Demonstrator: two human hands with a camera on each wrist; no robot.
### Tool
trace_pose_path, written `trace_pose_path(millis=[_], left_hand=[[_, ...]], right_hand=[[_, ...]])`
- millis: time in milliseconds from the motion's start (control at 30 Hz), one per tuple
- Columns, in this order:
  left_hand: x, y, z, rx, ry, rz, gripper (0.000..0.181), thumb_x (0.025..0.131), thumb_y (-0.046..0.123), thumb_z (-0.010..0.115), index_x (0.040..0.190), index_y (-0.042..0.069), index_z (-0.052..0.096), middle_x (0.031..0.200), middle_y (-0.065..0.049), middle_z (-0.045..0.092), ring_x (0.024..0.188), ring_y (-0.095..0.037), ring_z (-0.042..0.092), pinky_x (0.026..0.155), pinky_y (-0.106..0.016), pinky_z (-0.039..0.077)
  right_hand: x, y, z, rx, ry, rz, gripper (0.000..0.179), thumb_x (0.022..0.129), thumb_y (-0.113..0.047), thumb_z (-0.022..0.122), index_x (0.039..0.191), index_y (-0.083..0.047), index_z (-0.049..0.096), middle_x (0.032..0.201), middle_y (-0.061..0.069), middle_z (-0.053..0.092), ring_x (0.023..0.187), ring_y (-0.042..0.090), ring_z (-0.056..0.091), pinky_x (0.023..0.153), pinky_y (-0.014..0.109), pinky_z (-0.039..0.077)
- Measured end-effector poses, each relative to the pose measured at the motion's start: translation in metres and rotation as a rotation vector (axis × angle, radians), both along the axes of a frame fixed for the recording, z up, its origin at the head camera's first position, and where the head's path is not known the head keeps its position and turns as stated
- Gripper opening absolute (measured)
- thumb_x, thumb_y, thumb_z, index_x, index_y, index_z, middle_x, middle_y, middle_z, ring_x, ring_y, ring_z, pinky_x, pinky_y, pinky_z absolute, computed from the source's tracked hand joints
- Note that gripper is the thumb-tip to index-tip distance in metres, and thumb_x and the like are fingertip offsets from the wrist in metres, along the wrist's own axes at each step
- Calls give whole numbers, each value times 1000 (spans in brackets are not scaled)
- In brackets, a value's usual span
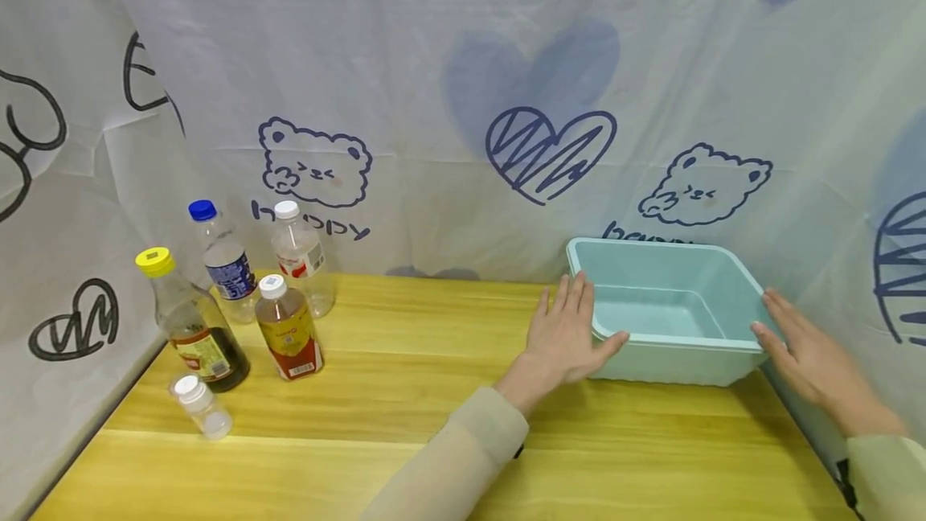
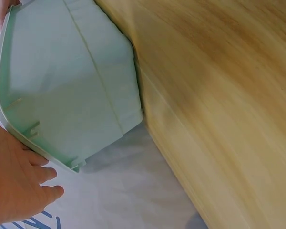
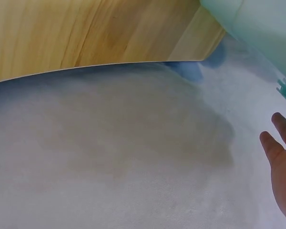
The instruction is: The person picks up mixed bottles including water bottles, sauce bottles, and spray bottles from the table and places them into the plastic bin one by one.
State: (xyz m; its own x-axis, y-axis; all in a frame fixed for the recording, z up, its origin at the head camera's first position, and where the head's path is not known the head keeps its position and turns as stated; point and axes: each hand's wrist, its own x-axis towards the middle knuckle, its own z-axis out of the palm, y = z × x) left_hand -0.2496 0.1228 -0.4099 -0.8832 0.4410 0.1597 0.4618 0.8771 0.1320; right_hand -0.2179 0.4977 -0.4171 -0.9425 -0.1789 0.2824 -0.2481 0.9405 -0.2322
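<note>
A pale turquoise plastic basin (image 1: 665, 360) sits at the back right of the wooden table, its inside bare. My left hand (image 1: 567, 336) lies along the basin's left side, fingers straight, thumb over the front rim. On the opposite side my right hand (image 1: 817, 356) touches the right rim with its fingers extended. In the left wrist view the left hand (image 2: 14, 179) is against the rim of the basin (image 2: 71, 76), fingers spread. The right wrist view shows part of the right hand (image 3: 283, 162) beside the basin's edge (image 3: 262, 38).
At the left stand a yellow-capped bottle of dark liquid (image 1: 206, 352), a blue-capped clear bottle (image 1: 230, 272), a white-capped clear bottle (image 1: 300, 260), a drink bottle with a yellow-red label (image 1: 289, 336) and a small white-capped bottle (image 1: 202, 407). Printed cloth (image 1: 427, 103) hangs behind the table (image 1: 405, 392).
</note>
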Motion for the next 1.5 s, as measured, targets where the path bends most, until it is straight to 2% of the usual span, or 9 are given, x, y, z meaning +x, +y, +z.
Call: trace_pose_path(millis=[267, 533, 833, 1133, 1500], left_hand=[[3, -10, 1, 0, 11, -6, 95, 100, 78, 18, 168, 10, 12, 175, -6, 6, 161, -25, 8, 130, -44, 15], [8, -24, -1, 32, 3, -13, 95, 101, 77, 20, 168, 10, 12, 175, -7, 6, 161, -26, 9, 130, -44, 14], [12, -41, -4, 87, 5, -33, 94, 101, 75, 24, 167, 9, 13, 175, -8, 6, 161, -27, 10, 129, -45, 13], [21, -64, -5, 95, 8, -40, 94, 101, 74, 27, 167, 8, 13, 175, -8, 8, 161, -26, 8, 130, -46, 12], [33, -102, -5, 99, 12, -49, 95, 101, 74, 28, 167, 7, 14, 175, -9, 7, 160, -29, 10, 130, -47, 11]], right_hand=[[3, -10, 3, -2, -21, -7, 65, 114, -33, 35, 165, -1, 11, 172, 21, 6, 146, 62, 20, 110, 79, 19], [8, -26, 3, 35, 2, -23, 66, 113, -35, 35, 163, 3, 15, 170, 26, 13, 143, 62, 27, 108, 77, 25], [14, -43, 4, 73, 7, -31, 67, 114, -38, 34, 163, 3, 15, 170, 24, 10, 141, 62, 30, 108, 77, 27], [21, -63, 3, 91, 6, -30, 68, 113, -40, 35, 162, 5, 19, 169, 25, 14, 139, 63, 32, 108, 78, 29], [32, -99, 1, 79, 78, -11, 68, 112, -40, 40, 159, 8, 28, 167, 26, 24, 137, 62, 37, 108, 76, 32]])
